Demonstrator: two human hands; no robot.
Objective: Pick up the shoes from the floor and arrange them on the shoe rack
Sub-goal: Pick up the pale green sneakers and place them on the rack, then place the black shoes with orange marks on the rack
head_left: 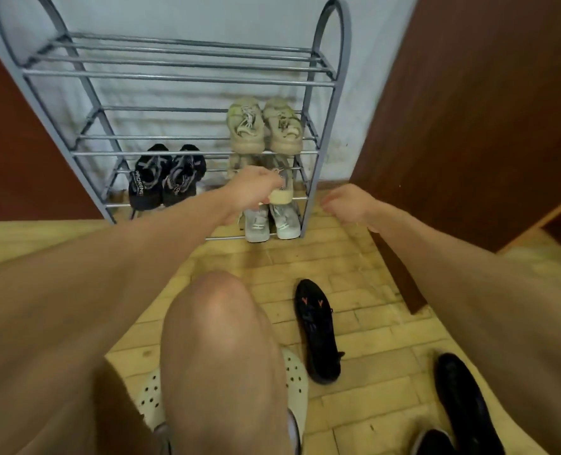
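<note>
A grey metal shoe rack (180, 78) stands against the wall. A beige pair of sneakers (266, 129) sits on its second shelf at the right. A black pair (166, 177) rests on the third shelf at the left. My left hand (256, 188) grips a pale shoe (280, 187) on the third shelf at the right. A light grey pair (272, 221) stands on the bottom shelf. My right hand (346, 203) hovers beside the rack with curled fingers, holding nothing. On the floor lie a black shoe with orange marks (318, 330) and another black shoe (462, 399).
A brown wooden cabinet (469, 110) stands close on the right, and a brown panel (20, 142) on the left. My bent knee (220, 339) is in front, above a white perforated clog (151, 389). The floor is yellow tile.
</note>
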